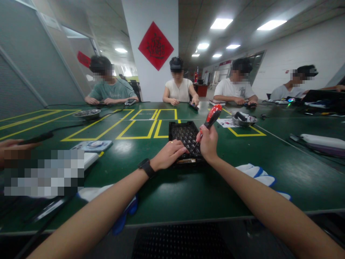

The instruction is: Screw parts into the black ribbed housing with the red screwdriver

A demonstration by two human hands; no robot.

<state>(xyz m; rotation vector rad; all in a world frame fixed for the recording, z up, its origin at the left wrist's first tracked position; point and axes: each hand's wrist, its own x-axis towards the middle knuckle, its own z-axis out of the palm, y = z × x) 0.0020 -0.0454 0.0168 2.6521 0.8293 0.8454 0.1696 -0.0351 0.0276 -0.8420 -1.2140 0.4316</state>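
Note:
A black tray [176, 133] with rows of small metallic pieces lies on the green table in front of me. My right hand [209, 141] is closed on a red and black screwdriver [213, 116], its handle pointing up and its thin shaft reaching down into the tray's right side. My left hand [171, 153] rests over the tray's near left part, its fingers stretched toward the pieces; whether its fingertips touch one is too small to tell. A dark watch band is on the left wrist.
White and blue gloves [256, 173] lie to the right, others [125, 212] under my left forearm. Metal bowls [87, 114] [244, 119] stand farther back. A patterned box [93, 145] is at left. Several people sit around the table; a person's hand [16, 149] is at far left.

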